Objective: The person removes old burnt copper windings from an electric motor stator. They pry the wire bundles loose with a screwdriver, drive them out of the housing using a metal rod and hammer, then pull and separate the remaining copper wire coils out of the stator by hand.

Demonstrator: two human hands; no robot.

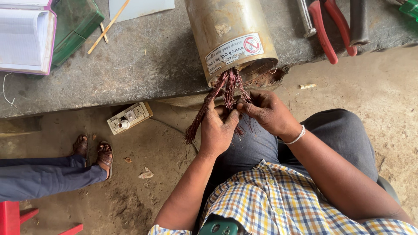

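The step in hand looks like pulling copper wire (226, 89) out of the open end of a metal cylinder (230, 37), most likely a motor stator. To do it well, I judge the strands should be gathered into one tight bunch, gripped close to the cylinder's mouth and drawn straight along its axis, so they slide free rather than snag on the rim or snap. The cylinder lies loose on the counter (143, 65) with its end over the edge; a steady pull, not a jerk, would keep it from rolling off.

The wire hangs from the cylinder's mouth in reddish bundles, one long hank (198, 122) trailing down to the left, towards the floor.

The left hand (217, 130) is curled, its thumb and fingers pressed on the strands just below the mouth. The right hand (267, 111) is also closed, pinching a thin tuft of wire between fingertips and thumb. The two hands touch each other, above the person's lap.

Red-handled pliers (331, 30) lie on the counter to the right, and a socket strip (129, 116) sits below the counter's edge.
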